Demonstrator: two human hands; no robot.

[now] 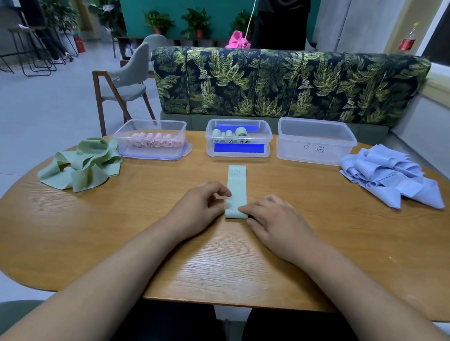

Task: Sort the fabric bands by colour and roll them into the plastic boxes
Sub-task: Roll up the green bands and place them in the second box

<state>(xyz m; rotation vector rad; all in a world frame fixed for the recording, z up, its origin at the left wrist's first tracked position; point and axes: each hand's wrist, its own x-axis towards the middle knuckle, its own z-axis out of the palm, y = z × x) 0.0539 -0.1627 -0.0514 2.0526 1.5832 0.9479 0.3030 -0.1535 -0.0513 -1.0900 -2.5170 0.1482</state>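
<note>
A pale green fabric band (236,187) lies flat on the wooden table (106,228), its near end folded over. My left hand (202,206) pinches that near end from the left and my right hand (273,222) pinches it from the right. Loose green bands (84,163) are heaped at the left, loose blue bands (390,175) at the right. At the back stand three plastic boxes: the left box (151,137) holds pink rolls, the middle box (238,137) holds a few green rolls, the right box (316,141) has nothing in it.
A leaf-patterned bench (287,83) runs behind the table, and a grey chair (125,84) stands at the back left. The table's front edge is close to my body. A person stands far off at the upper left.
</note>
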